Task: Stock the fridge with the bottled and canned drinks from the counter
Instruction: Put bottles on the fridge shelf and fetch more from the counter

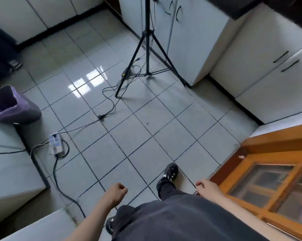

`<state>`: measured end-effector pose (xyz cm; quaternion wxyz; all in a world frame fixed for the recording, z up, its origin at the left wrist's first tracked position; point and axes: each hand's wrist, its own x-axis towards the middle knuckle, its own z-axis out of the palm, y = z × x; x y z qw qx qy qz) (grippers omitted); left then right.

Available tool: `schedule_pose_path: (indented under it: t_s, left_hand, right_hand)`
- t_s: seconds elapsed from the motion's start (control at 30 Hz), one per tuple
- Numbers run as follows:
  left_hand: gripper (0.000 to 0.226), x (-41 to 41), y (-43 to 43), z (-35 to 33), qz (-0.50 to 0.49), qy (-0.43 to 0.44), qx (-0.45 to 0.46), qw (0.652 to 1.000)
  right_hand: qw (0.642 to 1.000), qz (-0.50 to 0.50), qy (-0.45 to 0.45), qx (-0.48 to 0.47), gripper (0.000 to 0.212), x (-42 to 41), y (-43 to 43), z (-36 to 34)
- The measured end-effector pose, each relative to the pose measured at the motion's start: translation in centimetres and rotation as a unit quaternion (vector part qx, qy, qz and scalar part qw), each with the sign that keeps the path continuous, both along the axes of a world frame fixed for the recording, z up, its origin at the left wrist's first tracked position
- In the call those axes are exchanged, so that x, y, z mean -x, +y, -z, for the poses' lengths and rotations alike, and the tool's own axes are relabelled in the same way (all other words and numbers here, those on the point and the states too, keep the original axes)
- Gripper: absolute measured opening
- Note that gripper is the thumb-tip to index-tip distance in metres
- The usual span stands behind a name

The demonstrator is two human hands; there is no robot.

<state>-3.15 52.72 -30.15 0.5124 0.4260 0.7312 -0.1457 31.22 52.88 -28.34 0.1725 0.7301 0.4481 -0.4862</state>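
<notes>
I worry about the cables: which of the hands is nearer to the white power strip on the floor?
Left. The left hand hangs to the right of the power strip; the right hand is farther right, by the wooden door.

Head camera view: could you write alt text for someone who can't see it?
Looking down: a person's left hand and right hand hang empty above a pale tiled floor. A black tripod with trailing cables stands ahead beside white cabinets; a purple-lined bin sits at left, a wooden glazed door at right.
</notes>
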Motion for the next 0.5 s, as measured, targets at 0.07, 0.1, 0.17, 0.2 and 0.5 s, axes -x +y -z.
schedule_pose_path:
  t_s: [0.07,0.1,0.17,0.2,0.5]
  left_hand:
    - [0.030,-4.5,5.1,0.1,0.030,-0.006,-0.023,0.999]
    - [0.030,-6.8,7.7,0.0,0.040,-0.009,-0.033,0.999]
    - [0.028,-11.1,12.2,-0.4,0.059,-0.013,-0.053,0.997]
    - [0.028,-13.1,13.9,-0.7,0.077,-0.019,-0.055,0.995]
    - [0.021,-25.7,30.0,0.0,0.260,-0.027,0.018,0.965]
  right_hand:
    - [1.000,0.018,0.000,-0.009,0.028,-3.8,2.8,0.2]
    - [0.999,0.032,-0.002,-0.017,0.028,-5.7,4.2,0.3]
    - [0.997,0.074,-0.012,-0.031,0.027,-9.3,6.3,0.2]
    - [0.994,0.105,-0.009,-0.033,0.026,-10.9,6.9,0.0]
    - [0.901,0.432,0.015,-0.040,0.020,-19.5,10.5,3.2]
